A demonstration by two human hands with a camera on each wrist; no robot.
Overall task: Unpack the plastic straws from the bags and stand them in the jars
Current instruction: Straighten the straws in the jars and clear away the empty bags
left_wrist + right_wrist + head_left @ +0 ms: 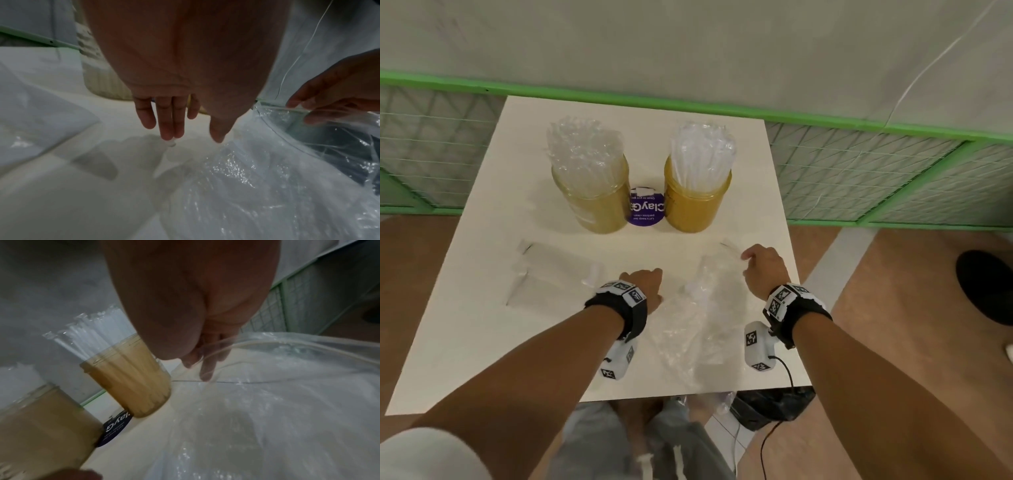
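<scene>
The right hand (pixel 763 270) pinches the clear bag (pixel 709 318) (mouth edge). The left hand (pixel 176 113) hovers over the bench (pixel 482 308), fingers straight.

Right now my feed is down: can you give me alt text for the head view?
Two amber jars, both packed with upright clear straws, stand at the back of a white table, with a purple round label between them. In front, the right hand holds the rim of a crumpled clear bag, the left hand is beside it, and a flat bag lies to the left.
</scene>
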